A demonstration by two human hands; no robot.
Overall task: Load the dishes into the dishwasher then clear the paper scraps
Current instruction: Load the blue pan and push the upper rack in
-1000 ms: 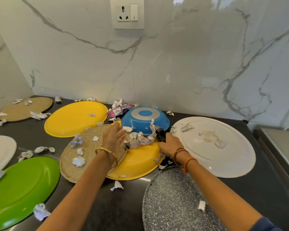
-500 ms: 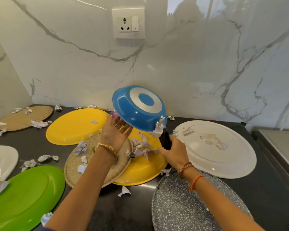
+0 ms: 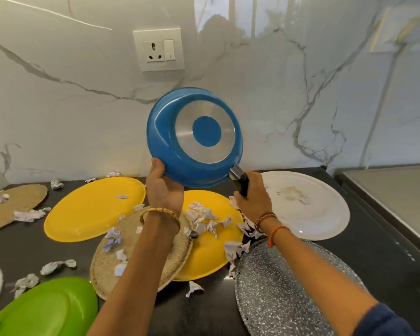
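The right hand (image 3: pixel 253 198) is curled round the black handle (image 3: pixel 241 183) of the blue pan (image 3: pixel 194 138), fingers wrapped tight with the knuckles toward the camera. The left hand (image 3: pixel 164 187) cups the pan's lower left rim, thumb up along the blue wall; its fingers go behind the rim (how far they curl there cannot be told). A gold bangle (image 3: pixel 160 213) sits on the left wrist and thread bands (image 3: pixel 272 226) on the right. The pan is held in the air, above the counter (image 3: pixel 373 251) and in front of the marble wall (image 3: pixel 301 105), tipped so its underside faces the camera, showing a silver ring with a blue centre. Below it lies a yellow plate (image 3: pixel 211 253) with a heap of paper scraps (image 3: pixel 204 219) on it; a woven mat (image 3: pixel 136 260) overlaps its left edge and carries a few scraps too. Another yellow plate (image 3: pixel 95 209) lies behind to the left, a second mat (image 3: pixel 12 207) at the far left, a green plate (image 3: pixel 46 309) at the near left. To the right are a white plate (image 3: pixel 313 209) with pale smears and, nearer, a speckled grey tray (image 3: pixel 289 292). More scraps are scattered loose over the dark counter. A socket (image 3: pixel 158 50) is set in the wall above the pan.
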